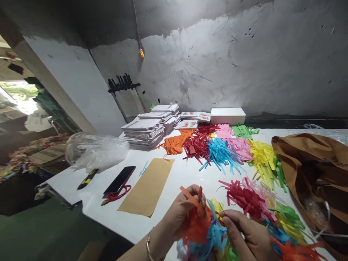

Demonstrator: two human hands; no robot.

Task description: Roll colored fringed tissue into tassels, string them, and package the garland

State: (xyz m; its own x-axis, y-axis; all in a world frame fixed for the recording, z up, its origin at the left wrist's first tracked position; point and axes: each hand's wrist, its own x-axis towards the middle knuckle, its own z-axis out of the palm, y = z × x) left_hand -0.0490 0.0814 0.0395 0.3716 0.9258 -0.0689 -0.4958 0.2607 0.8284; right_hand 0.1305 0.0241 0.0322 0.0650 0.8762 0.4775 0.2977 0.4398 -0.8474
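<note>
My left hand [182,213], with a silver bangle at the wrist, is closed round an orange fringed paper tassel [197,225] near the table's front edge. Just to its right, my right hand [246,235] pinches a thin dark needle-like piece [222,208] between thumb and forefinger. Light blue fringed paper [216,232] hangs below and between the hands, with yellow and green strips around it. A string of red, pink, green, yellow, blue and orange tassels [246,197] curves along the right side of my right hand.
Bundles of coloured fringed paper [221,150] lie behind my hands. Farther back are stacked white cards [144,127] and a white box [227,116]. A brown sheet [148,186], phone [119,181], cutter [87,179] and plastic bag [96,148] lie left. A brown bag [315,152] stands right.
</note>
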